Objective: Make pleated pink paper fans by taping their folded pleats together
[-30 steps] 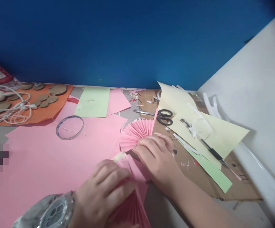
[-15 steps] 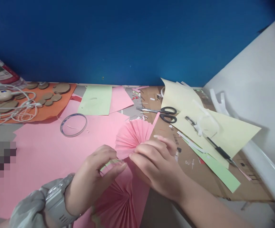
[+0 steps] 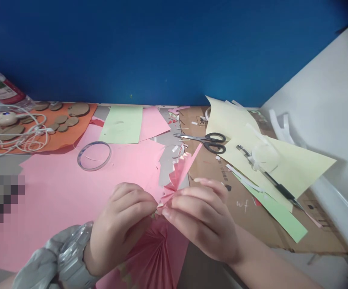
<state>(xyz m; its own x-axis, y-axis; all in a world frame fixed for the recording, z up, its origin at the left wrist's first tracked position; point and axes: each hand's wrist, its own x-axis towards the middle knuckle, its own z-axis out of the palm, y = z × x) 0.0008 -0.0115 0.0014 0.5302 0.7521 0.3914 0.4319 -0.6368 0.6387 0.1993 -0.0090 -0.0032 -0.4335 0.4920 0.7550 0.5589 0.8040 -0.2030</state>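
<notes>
Both my hands meet low in the middle of the view, pinching a pleated pink paper fan [image 3: 178, 174]. My left hand [image 3: 122, 224] has its fingertips closed on the fan's folded base from the left. My right hand [image 3: 201, 218] grips the same base from the right, fingers curled. The fan's pleats are squeezed together and point up and to the right. A second pleated pink fan [image 3: 156, 257] lies flat under my hands on a large pink paper sheet [image 3: 59, 188].
Black-handled scissors [image 3: 207, 142] and a pen [image 3: 270, 178] lie on yellow paper [image 3: 297, 164] at right. A tape ring [image 3: 94, 155] sits left of centre. Green paper [image 3: 122, 124], cardboard discs on orange paper [image 3: 62, 120], white cable [image 3: 17, 136] and a white wall [image 3: 321, 104] surround the work.
The fan that was spread open has been gathered into a narrow bundle. My left hand rose from the lower fan and closed on the upper fan's base beside my right hand.
</notes>
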